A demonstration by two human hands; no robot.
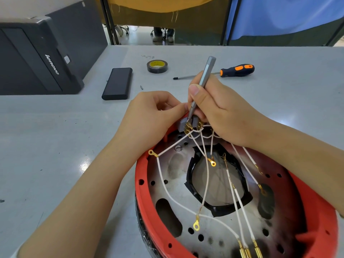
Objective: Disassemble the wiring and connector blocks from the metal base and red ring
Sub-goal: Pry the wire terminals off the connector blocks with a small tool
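Only the head cam here. The red ring [145, 198] with the metal base [178, 190] inside it sits on the near right of the table [55, 146]. My right hand [219, 112] has its fingers wrapped pen-style round a small grey screwdriver [203, 82], tip down on the grey connector blocks [188, 125] at the ring's far edge. My left hand [149, 110] is pinched shut right beside those blocks, though what it's gripping is hidden. White wires [204, 175] with gold lugs fan out loose over the base.

I reckon I'm mid-way loosening a terminal screw. Next move wants steady downward pressure and the block held firm. The bigger orange-handled screwdriver [236, 70] and tape roll [157, 66] lie further back.
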